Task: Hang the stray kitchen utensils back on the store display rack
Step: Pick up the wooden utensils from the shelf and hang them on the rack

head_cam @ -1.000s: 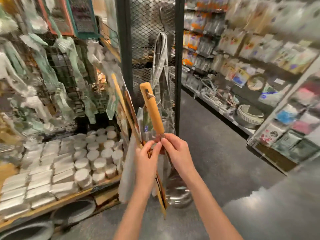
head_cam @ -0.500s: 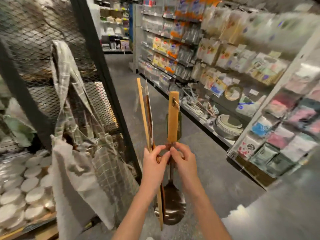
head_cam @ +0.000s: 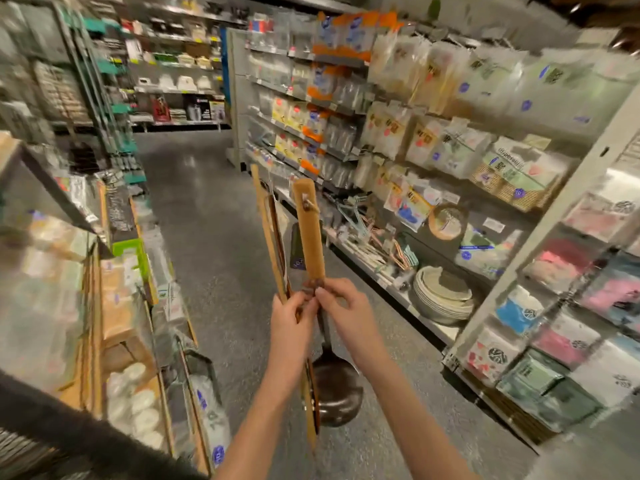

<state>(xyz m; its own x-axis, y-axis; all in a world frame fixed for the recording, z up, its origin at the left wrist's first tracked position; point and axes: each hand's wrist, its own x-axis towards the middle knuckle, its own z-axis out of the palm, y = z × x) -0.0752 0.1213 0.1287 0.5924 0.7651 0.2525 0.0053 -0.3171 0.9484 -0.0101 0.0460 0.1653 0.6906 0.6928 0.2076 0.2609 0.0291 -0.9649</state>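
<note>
Left hand [head_cam: 290,327] grips thin wooden utensils [head_cam: 268,233]; right hand [head_cam: 346,311] pinches the ladle [head_cam: 309,230] upright, bowl down.

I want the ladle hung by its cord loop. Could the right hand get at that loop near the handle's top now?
Probably yes. The right hand pinches the ladle low on its handle; the loop shows uncovered, if the left hand keeps hold.

Both hands, left [head_cam: 291,323] and right [head_cam: 348,311], pinch an upright wooden-handled ladle [head_cam: 309,230] beside a flat wooden utensil [head_cam: 268,233].
</note>
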